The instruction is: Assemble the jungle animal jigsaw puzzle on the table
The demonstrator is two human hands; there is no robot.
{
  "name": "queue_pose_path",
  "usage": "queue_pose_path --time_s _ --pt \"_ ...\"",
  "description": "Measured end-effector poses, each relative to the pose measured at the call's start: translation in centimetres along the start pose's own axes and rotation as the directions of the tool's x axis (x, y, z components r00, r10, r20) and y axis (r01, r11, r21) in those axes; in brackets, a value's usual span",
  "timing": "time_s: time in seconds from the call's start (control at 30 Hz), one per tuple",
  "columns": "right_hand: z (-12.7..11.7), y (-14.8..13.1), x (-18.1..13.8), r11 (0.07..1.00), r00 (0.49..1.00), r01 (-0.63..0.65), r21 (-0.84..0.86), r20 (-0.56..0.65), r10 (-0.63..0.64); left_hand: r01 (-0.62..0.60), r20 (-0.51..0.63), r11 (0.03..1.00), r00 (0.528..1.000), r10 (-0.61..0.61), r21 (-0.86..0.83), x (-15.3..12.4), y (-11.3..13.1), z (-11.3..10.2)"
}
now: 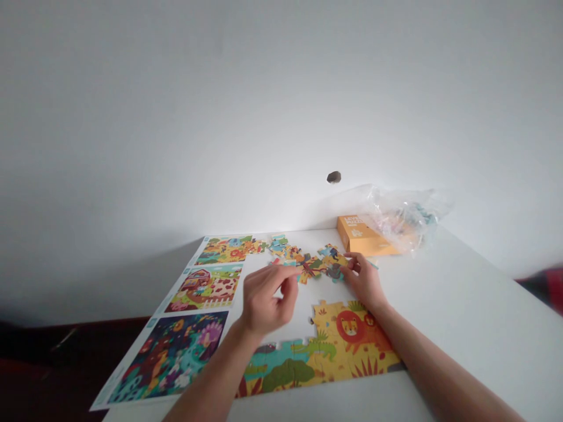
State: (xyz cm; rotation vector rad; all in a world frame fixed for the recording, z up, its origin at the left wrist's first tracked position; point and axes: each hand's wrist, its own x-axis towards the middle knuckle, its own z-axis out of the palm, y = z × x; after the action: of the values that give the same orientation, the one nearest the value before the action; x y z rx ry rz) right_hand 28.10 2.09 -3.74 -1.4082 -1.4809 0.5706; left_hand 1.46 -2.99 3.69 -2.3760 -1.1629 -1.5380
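A partly joined jigsaw puzzle (pixel 328 346) lies on the table, with lions, a crocodile and a bush on it. Above its gap hovers my left hand (pixel 269 299), fingers curled and thumb against the index finger; whatever is in that pinch is hidden. My right hand (pixel 364 279) rests at the right end of a pile of loose puzzle pieces (pixel 310 264). Its thumb and index finger close on a puzzle piece (pixel 335 271) at the pile's edge, partly covered by the fingers.
On the left lies a reference sheet (pixel 162 313) with three printed pictures. An orange puzzle box (pixel 365 237) stands by the wall, with a clear plastic bag (pixel 409 220) of pieces on it. The white wall (pixel 264 117) behind has a small hole (pixel 333 177).
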Motion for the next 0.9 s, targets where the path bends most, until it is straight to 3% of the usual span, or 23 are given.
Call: queue_pose_path --time_s 0.17,0.33,0.43,0.53,0.7,0.8,0.9 --pt "0.0 -0.1 0.1 0.999 0.999 -0.007 0.049 -0.031 0.009 0.011 0.329 0.999 0.944 -0.021 0.032 -0.3 -4.1 3.0" --pt "0.7 -2.8 -1.8 0.986 0.989 0.130 0.104 0.054 -0.136 0.073 0.505 0.996 0.863 -0.034 -0.056 -1.6 -3.5 4.3" --pt "1.1 -4.7 -3.2 0.967 0.950 0.225 0.122 0.191 -0.246 0.198 0.502 0.962 0.861 -0.080 -0.186 -2.2 -2.6 4.9" --pt "1.1 -5.3 -3.8 0.959 0.927 0.245 0.142 0.254 -0.275 0.335 0.495 0.896 0.854 -0.158 -0.292 -2.5 -2.5 5.0" --pt "0.5 -4.6 -3.0 0.977 0.923 0.158 0.140 0.330 -0.197 0.571 0.448 0.765 0.791 -0.416 -0.299 -2.2 -2.9 4.2" --pt "0.5 -4.7 -2.9 0.987 0.890 0.083 0.134 0.435 -0.134 0.622 0.453 0.701 0.767 -0.455 -0.349 -2.2 -2.6 4.1" --pt "0.8 -4.8 -3.1 0.993 0.883 0.004 0.115 0.466 -0.058 0.647 0.484 0.652 0.750 -0.451 -0.395 -2.2 -2.3 4.2"
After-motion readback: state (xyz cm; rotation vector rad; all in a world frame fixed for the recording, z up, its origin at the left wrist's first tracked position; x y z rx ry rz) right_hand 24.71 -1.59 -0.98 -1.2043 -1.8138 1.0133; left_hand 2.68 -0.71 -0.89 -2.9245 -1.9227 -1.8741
